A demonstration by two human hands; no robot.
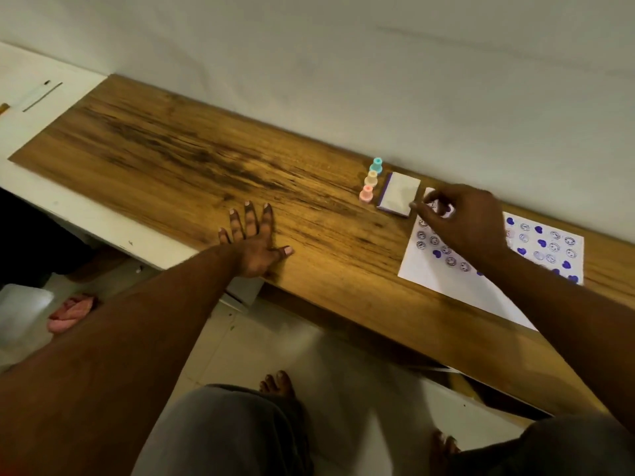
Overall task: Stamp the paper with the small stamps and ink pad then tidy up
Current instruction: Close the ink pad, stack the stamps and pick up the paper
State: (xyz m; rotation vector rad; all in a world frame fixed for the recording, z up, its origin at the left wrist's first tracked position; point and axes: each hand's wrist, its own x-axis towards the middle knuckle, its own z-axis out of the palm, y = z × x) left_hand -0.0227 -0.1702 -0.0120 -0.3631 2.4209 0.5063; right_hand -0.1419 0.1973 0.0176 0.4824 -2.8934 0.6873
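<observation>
Right hand (pixel 470 221): fingers curled, fingertips (pixel 417 206) at the near right corner of the ink pad (pixel 398 194). Can't tell if they pinch the pad or only touch it. Pad lies flat, white top up, purple edge on its left side. Three small stamps stand upright in a row just left of the pad: pink stamp (pixel 366 194), cream stamp (pixel 371 179), teal stamp (pixel 377 165). Paper (pixel 422 273), covered in purple prints, lies right of the pad, partly under the right hand. Left hand (pixel 256 242) is well left of the pad, flat on the table (pixel 171 159), fingers spread, holding nothing.
</observation>
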